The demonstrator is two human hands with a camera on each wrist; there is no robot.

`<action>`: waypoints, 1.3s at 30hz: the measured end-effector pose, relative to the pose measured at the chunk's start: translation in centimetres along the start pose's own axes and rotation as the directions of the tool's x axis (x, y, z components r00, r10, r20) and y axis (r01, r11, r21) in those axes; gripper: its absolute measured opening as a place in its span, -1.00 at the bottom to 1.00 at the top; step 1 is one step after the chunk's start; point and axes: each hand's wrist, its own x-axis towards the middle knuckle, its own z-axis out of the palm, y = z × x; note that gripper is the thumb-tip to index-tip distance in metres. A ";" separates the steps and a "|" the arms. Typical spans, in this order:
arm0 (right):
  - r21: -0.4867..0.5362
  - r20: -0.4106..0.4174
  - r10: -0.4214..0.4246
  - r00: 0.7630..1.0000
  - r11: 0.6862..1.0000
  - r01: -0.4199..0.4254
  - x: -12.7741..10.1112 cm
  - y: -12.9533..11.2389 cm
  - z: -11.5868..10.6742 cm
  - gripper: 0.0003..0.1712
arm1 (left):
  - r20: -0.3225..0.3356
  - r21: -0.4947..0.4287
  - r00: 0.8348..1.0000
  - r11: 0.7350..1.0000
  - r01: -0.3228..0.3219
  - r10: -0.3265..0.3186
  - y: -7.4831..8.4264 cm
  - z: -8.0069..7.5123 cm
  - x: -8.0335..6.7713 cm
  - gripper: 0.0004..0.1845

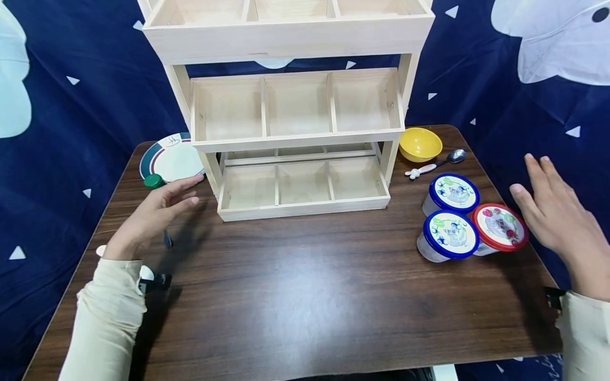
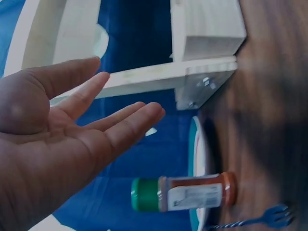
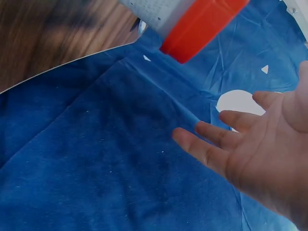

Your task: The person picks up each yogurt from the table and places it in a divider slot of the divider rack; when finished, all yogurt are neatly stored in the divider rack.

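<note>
My left hand (image 1: 159,209) hovers open above the table's left side, fingers straight, holding nothing; the left wrist view shows its bare palm (image 2: 72,130). Just beyond it stand a green-capped spice bottle (image 1: 153,181) and a green-rimmed plate (image 1: 172,157). A blue fork (image 1: 168,241) lies under the hand. My right hand (image 1: 548,211) is open with fingers spread, beside a red-lidded tub (image 1: 499,226) at the table's right edge, not touching it. Two blue-lidded tubs (image 1: 450,234) sit next to the red one. The red lid (image 3: 202,26) shows at the top of the right wrist view.
A three-tier wooden rack (image 1: 295,121) with bare compartments stands at the table's back centre. A yellow bowl (image 1: 420,144) and a spoon (image 1: 436,164) lie to its right. The brown table (image 1: 305,296) is backed by blue cloth (image 1: 71,106).
</note>
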 end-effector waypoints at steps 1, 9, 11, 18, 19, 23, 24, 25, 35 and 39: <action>0.008 -0.006 -0.002 1.000 1.000 0.002 -0.1 0.1 0.1 -0.09 | 0.002 -0.001 1.000 1.000 0.010 -0.010 0.0 0.2 0.1 -0.36; 0.076 -0.013 -0.019 1.000 0.997 0.020 -1.1 1.1 1.5 -0.12 | 0.023 -0.097 0.998 0.993 0.066 -0.064 -0.7 1.7 0.3 -0.39; 0.121 -0.028 -0.068 0.997 0.990 0.071 -1.4 1.6 2.0 -0.18 | 0.029 -0.138 0.997 0.987 0.081 -0.078 -0.8 2.0 0.5 -0.40; 0.299 -0.074 -0.173 0.982 0.936 0.187 -2.5 2.8 3.6 -0.29 | 0.051 -0.203 0.992 0.971 0.123 -0.115 -1.4 3.2 0.8 -0.42; 0.322 -0.077 -0.178 0.981 0.927 0.194 -2.6 3.0 3.8 -0.29 | 0.047 -0.202 0.992 0.972 0.124 -0.116 -1.5 3.4 0.9 -0.42; 0.401 -0.075 -0.181 0.981 0.895 0.196 -3.2 3.3 4.4 -0.29 | 0.031 -0.202 0.995 0.974 0.102 -0.098 -2.0 3.9 1.1 -0.44; 0.420 -0.070 -0.177 0.982 0.888 0.190 -3.3 3.4 4.5 -0.29 | 0.029 -0.203 0.995 0.974 0.097 -0.093 -2.1 4.1 1.1 -0.46; 0.437 -0.064 -0.177 0.982 0.880 0.187 -3.4 3.4 4.6 -0.29 | 0.025 -0.203 0.996 0.975 0.091 -0.087 -2.2 4.2 1.1 -0.47; 0.535 0.004 -0.127 0.992 0.838 0.106 -4.1 3.6 5.7 -0.27 | 0.030 -0.202 0.993 0.972 0.119 -0.116 -2.5 4.5 1.4 -0.56; 0.482 -0.004 -0.117 0.993 0.870 0.105 -4.3 3.5 6.1 -0.29 | 0.032 -0.218 0.994 0.970 0.107 -0.102 -2.7 4.7 1.5 -0.58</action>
